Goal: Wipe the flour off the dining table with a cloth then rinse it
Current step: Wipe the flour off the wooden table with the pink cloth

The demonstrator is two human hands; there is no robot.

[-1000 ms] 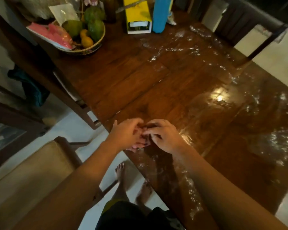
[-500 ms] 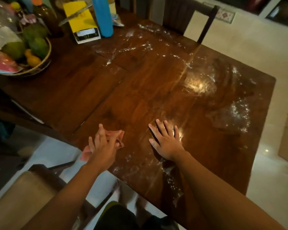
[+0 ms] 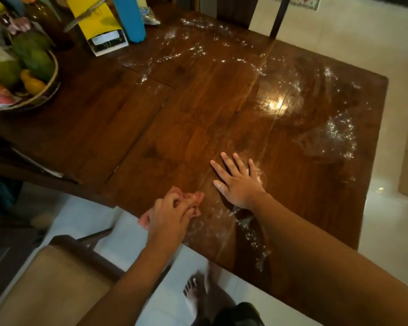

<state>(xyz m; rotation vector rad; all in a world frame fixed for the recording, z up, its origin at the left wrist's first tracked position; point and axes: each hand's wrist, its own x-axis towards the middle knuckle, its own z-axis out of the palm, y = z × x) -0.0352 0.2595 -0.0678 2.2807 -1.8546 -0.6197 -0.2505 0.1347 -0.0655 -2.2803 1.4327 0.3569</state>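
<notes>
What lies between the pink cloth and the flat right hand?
Only a narrow strip of dining table, crossed by a plank seam, separates the cloth from the right hand; head view.

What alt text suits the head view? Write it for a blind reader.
A left hand grips a crumpled pink cloth at the near edge of a dark wooden dining table; the right hand lies flat on it. White flour streaks its surface.

My home dining room: dark wooden table (image 3: 198, 109), fruit basket (image 3: 50, 90), cushioned chair (image 3: 45, 278), tiled floor (image 3: 339, 43) under my bare feet (image 3: 193, 295).
</notes>
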